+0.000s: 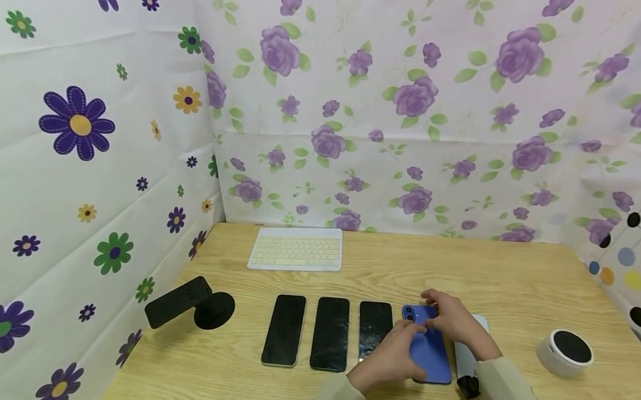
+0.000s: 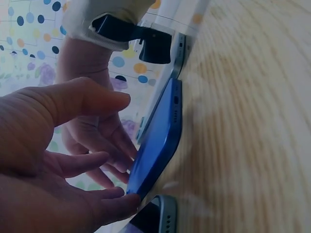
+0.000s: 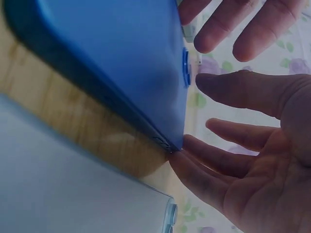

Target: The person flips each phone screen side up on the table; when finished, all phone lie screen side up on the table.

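Observation:
A blue phone (image 1: 433,361) lies back up on the wooden table, its camera lenses at the upper left. My left hand (image 1: 396,356) is over its left side; in the left wrist view the fingertips (image 2: 127,206) are at the phone's edge and the thumb stands apart from it. From the far right side my right hand (image 1: 453,319) reaches over the same phone. The right wrist view shows its fingertips touching the corner, with the thumb raised off the back. Both hands have loosely bent fingers. A pale phone (image 1: 465,359) lies just right, partly covered by the right forearm.
Three dark-screened phones (image 1: 284,330) lie in a row to the left, the closest partly behind my left hand. A white keyboard (image 1: 296,249) is at the back. A black stand (image 1: 214,310) is at far left, a round white device (image 1: 564,353) at right. Patterned cloth surrounds the table.

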Tool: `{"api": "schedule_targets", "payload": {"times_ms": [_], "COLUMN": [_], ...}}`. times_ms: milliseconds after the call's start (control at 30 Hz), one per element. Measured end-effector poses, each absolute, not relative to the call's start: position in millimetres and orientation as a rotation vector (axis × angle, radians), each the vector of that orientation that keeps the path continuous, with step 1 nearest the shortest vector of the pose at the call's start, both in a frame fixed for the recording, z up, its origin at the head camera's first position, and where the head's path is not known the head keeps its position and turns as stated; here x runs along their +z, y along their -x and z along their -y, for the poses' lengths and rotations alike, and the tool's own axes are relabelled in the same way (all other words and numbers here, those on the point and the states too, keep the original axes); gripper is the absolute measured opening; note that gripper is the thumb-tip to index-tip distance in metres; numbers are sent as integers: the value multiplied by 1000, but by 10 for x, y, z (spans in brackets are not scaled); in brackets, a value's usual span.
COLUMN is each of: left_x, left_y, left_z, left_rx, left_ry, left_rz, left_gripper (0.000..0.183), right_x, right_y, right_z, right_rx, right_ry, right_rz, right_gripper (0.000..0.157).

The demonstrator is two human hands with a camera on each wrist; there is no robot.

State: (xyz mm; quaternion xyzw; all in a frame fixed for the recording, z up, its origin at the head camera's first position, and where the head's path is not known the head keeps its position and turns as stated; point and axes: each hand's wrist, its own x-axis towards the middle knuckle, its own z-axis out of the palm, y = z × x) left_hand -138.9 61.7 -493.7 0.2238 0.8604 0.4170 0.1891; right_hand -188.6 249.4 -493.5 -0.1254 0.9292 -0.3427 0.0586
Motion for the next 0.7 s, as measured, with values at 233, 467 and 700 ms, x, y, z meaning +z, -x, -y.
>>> {"api": "schedule_targets", "payload": {"times_ms": [233,467,700], "left_x": [-4956,-4947,-4984], "left_y": [1389,1377,1343], "left_z": [-707,-755,-782], "left_rx": [1081,995,888], "left_ry": [-625,-623,-649], "left_rz": [-2480,-2565,-2609], "left_gripper": [71,76,77], "right_x": [-4921,-4872,-4874], "right_y": [1939,1956,1947], "right_z": [-2479,-2445,-2384], "right_rx": [-929,-899,-877], "right_ry": [362,317,270], "right_rz": [-2819,-2833,-2841], "right_gripper": [57,58,57]}}
